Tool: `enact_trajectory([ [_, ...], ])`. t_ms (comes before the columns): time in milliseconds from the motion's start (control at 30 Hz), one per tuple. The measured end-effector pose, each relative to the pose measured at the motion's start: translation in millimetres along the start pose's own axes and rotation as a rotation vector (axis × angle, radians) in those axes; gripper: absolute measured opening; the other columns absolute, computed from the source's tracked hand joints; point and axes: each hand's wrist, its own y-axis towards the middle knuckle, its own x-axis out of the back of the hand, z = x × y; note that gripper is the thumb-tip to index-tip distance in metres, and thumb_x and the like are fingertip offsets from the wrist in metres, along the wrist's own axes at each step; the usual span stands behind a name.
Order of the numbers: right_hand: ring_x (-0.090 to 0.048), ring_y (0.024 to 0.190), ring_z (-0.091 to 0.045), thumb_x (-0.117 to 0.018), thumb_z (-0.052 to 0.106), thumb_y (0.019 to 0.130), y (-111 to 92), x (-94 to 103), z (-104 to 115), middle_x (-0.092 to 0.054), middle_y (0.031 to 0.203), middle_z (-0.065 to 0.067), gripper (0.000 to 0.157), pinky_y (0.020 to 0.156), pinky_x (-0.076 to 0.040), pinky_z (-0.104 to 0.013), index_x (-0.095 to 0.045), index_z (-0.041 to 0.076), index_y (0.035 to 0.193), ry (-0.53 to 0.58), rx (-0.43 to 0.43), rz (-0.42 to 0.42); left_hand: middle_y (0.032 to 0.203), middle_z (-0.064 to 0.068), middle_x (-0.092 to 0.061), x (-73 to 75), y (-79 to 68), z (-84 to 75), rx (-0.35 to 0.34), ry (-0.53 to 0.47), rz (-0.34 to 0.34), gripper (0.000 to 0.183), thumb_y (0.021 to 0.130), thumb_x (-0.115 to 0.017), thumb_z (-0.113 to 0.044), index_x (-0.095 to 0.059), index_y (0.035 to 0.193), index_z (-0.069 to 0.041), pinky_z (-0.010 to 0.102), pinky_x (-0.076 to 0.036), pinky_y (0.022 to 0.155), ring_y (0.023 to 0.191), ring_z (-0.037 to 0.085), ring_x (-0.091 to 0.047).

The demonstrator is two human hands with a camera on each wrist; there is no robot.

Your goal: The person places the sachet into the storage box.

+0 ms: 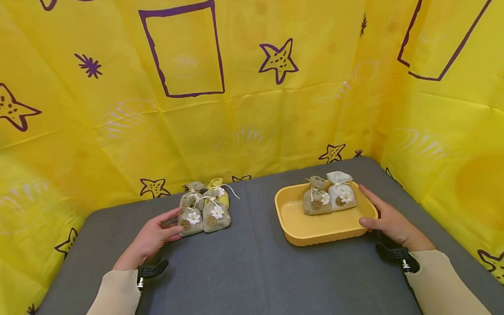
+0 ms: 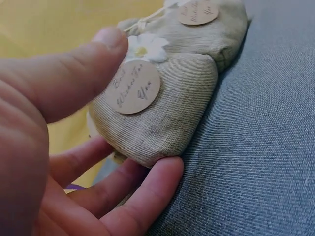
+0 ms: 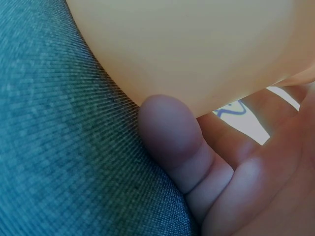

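Observation:
Small drawstring sachets stand in a cluster left of centre in the head view. My left hand [image 1: 153, 236] is at the front left beige sachet [image 1: 191, 222], its thumb across the front and its fingers curled at the side and lower edge. The left wrist view shows this sachet's white flower and round tag [image 2: 134, 87]. Beside it stand another beige sachet [image 1: 217, 220] and, behind, a yellow sachet [image 1: 222, 198]. My right hand [image 1: 390, 223] grips the right end of a yellow tray [image 1: 300, 231]. Inside the tray are a brown sachet [image 1: 317, 203] and a white sachet [image 1: 341, 198].
A dark grey cloth [image 1: 242, 283] covers the table. Yellow curtains [image 1: 249, 119] with drawn stars and frames rise behind and on both sides. Black wrist mounts [image 1: 152, 269] sit at both cuffs.

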Motion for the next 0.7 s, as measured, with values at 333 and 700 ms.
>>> enact_trajectory([
  [333,-0.039,0.120,-0.039,-0.069,0.025,0.092,0,0.1,1,-0.014,0.161,-0.022,0.090,0.073,-0.052,-0.030,-0.012,0.023,0.162,-0.011,-0.001,0.001,0.133,0.024,-0.053,-7.1,5.9,-5.4,-0.006,0.231,-0.031,0.057,0.093,-0.073,-0.016,-0.052,0.145,-0.007,0.037,-0.056,0.080,0.105,0.029,-0.060],
  [700,-0.038,0.121,-0.039,-0.069,0.025,0.092,0,-0.3,1,-0.013,0.162,-0.021,0.090,0.071,-0.053,-0.032,-0.012,0.025,0.162,-0.005,-0.014,0.002,0.087,0.010,-0.065,-16.7,8.1,-12.5,0.013,0.360,-0.092,0.040,0.091,-0.075,-0.018,-0.064,0.127,-0.004,0.039,-0.051,0.067,0.071,0.027,-0.061],
])
